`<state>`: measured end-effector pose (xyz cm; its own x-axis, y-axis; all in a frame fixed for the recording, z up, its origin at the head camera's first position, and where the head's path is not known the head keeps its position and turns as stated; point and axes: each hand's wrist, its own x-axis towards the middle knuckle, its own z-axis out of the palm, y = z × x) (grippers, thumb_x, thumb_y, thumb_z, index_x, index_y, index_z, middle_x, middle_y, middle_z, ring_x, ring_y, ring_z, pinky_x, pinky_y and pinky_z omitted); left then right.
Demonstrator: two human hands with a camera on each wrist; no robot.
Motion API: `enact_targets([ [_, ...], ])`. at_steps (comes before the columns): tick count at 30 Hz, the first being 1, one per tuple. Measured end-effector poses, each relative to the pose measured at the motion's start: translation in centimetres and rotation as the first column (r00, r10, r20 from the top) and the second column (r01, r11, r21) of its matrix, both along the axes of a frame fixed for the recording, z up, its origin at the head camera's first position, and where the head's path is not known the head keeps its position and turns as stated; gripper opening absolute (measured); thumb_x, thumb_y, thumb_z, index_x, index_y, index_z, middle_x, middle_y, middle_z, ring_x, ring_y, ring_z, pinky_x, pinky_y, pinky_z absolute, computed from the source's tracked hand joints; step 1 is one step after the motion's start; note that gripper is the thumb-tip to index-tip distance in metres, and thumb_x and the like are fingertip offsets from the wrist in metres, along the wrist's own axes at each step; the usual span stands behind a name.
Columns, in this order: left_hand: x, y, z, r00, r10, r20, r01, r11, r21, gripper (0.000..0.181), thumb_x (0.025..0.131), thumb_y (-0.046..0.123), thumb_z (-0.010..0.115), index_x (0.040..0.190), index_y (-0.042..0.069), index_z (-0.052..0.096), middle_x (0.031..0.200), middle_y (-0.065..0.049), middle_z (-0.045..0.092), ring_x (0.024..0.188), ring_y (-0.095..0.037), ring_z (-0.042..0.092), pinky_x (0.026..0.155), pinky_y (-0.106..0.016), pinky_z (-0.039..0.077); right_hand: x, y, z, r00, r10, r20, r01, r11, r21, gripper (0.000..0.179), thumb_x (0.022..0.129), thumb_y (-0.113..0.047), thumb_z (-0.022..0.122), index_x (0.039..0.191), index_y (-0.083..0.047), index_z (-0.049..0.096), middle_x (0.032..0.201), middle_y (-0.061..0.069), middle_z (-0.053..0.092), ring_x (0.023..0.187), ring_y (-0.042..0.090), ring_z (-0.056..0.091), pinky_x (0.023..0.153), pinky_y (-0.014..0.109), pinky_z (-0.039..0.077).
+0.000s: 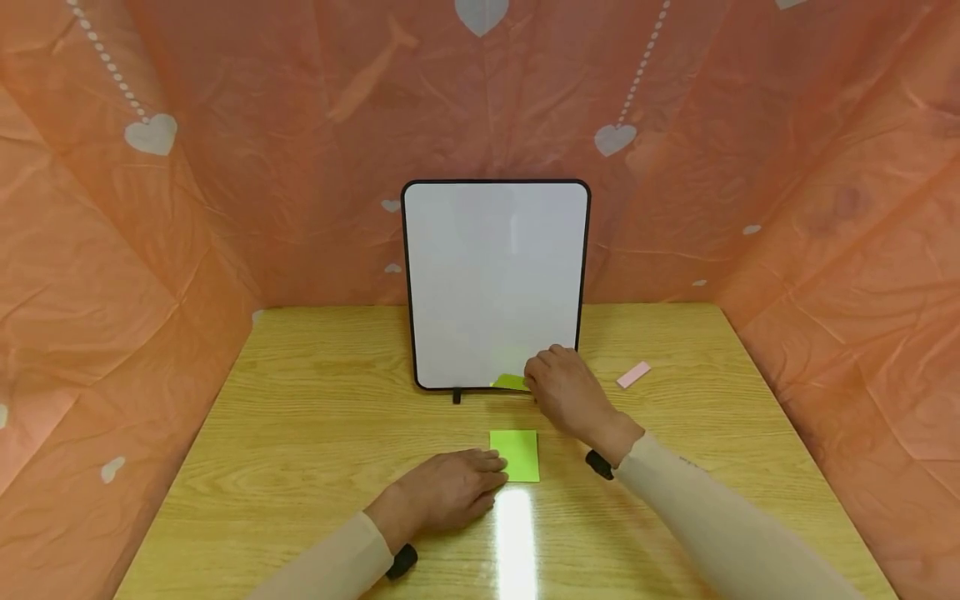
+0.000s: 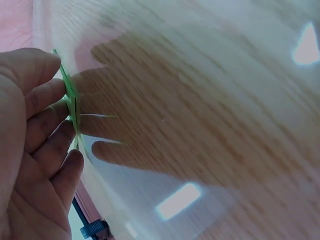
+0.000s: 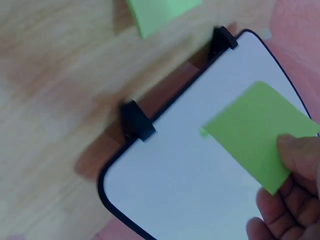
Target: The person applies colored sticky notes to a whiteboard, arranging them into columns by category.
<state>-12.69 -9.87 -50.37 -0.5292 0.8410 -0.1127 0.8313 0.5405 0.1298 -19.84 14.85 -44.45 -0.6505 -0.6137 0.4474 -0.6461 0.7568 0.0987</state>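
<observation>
My right hand (image 1: 566, 387) pinches a yellow-green sticky note (image 3: 260, 132) between thumb and fingers, low on the whiteboard (image 1: 495, 283). Seen from the right wrist, the note overlaps the board's white face near its lower edge. A small green speck (image 3: 204, 132) shows beside one corner of the note. On the table in front of the board lies a pad of yellow-green sticky notes (image 1: 521, 457). My left hand (image 1: 453, 492) rests with its fingertips on the pad's left edge; the left wrist view has the pad (image 2: 72, 97) nearly edge-on against the fingers.
The black-framed whiteboard stands upright at the back of the wooden table (image 1: 322, 417), on black feet (image 3: 137, 120). A small pink strip (image 1: 633, 375) lies right of the board. Orange sheeting with pale hearts (image 1: 300, 167) encloses the back and sides.
</observation>
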Motion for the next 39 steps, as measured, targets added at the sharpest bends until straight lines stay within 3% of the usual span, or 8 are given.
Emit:
enact_targets([
  [8, 0.1, 0.0, -0.3, 0.999, 0.026, -0.023, -0.024, 0.999, 0.044, 0.041, 0.110, 0.033, 0.053, 0.145, 0.014, 0.066, 0.155, -0.002, 0.058, 0.147, -0.019, 0.051, 0.124, -0.032, 0.040, -1.5, -0.7, 1.8, 0.984, 0.014, -0.175, -0.045, 0.984, -0.172, 0.013, 0.093, -0.008, 0.081, 0.093, -0.008, 0.068, 0.089, 0.005, 0.071, 0.087, 0.027, 0.065, 0.079, 0.038, 0.055],
  [13, 0.2, 0.0, -0.4, 0.998, 0.040, -0.043, -0.037, 0.997, 0.065, 0.040, 0.109, 0.032, 0.055, 0.142, 0.014, 0.068, 0.153, -0.003, 0.059, 0.145, -0.019, 0.053, 0.123, -0.032, 0.042, -2.5, -1.5, 2.3, 0.944, 0.041, -0.328, -0.115, 0.971, -0.209, 0.012, 0.096, -0.007, 0.077, 0.093, -0.006, 0.065, 0.094, 0.008, 0.070, 0.092, 0.029, 0.064, 0.083, 0.040, 0.056],
  [19, 0.2, -0.1, -0.6, 0.996, 0.029, -0.082, -0.024, 0.997, 0.067, 0.040, 0.108, 0.031, 0.056, 0.142, 0.014, 0.067, 0.153, -0.003, 0.059, 0.145, -0.020, 0.053, 0.123, -0.032, 0.043, -3.8, -2.3, 2.6, 0.892, 0.055, -0.450, -0.168, 0.962, -0.217, 0.010, 0.097, -0.005, 0.071, 0.092, -0.005, 0.063, 0.095, 0.010, 0.069, 0.092, 0.031, 0.064, 0.083, 0.040, 0.058],
  [22, 0.3, -0.3, -0.8, 0.996, 0.034, -0.080, -0.029, 0.998, 0.061, 0.040, 0.109, 0.032, 0.055, 0.143, 0.016, 0.067, 0.155, -0.002, 0.058, 0.147, -0.019, 0.052, 0.123, -0.032, 0.043, -4.5, -2.7, 2.8, 0.877, 0.047, -0.478, -0.168, 0.963, -0.213, 0.009, 0.097, -0.005, 0.071, 0.092, -0.005, 0.063, 0.096, 0.010, 0.069, 0.093, 0.031, 0.064, 0.085, 0.040, 0.059],
  [29, 0.6, -0.5, -1.1, 0.997, 0.037, -0.073, -0.031, 0.996, 0.082, 0.039, 0.110, 0.031, 0.052, 0.143, 0.017, 0.067, 0.154, -0.001, 0.059, 0.146, -0.019, 0.052, 0.122, -0.032, 0.043, -6.0, -3.9, 3.8, 0.867, 0.030, -0.498, -0.154, 0.965, -0.211, 0.009, 0.097, -0.007, 0.072, 0.095, -0.006, 0.063, 0.099, 0.009, 0.069, 0.096, 0.030, 0.063, 0.088, 0.039, 0.058],
  [39, 0.9, -1.6, -0.8, 0.996, 0.036, -0.075, -0.030, 0.996, 0.088, 0.037, 0.109, 0.031, 0.054, 0.142, 0.019, 0.068, 0.153, 0.000, 0.060, 0.145, -0.017, 0.053, 0.123, -0.031, 0.042, -8.8, -5.8, 5.6, 0.793, 0.024, -0.609, -0.191, 0.959, -0.211, 0.012, 0.099, -0.004, 0.069, 0.089, -0.005, 0.062, 0.096, 0.009, 0.069, 0.094, 0.028, 0.064, 0.087, 0.039, 0.059],
])
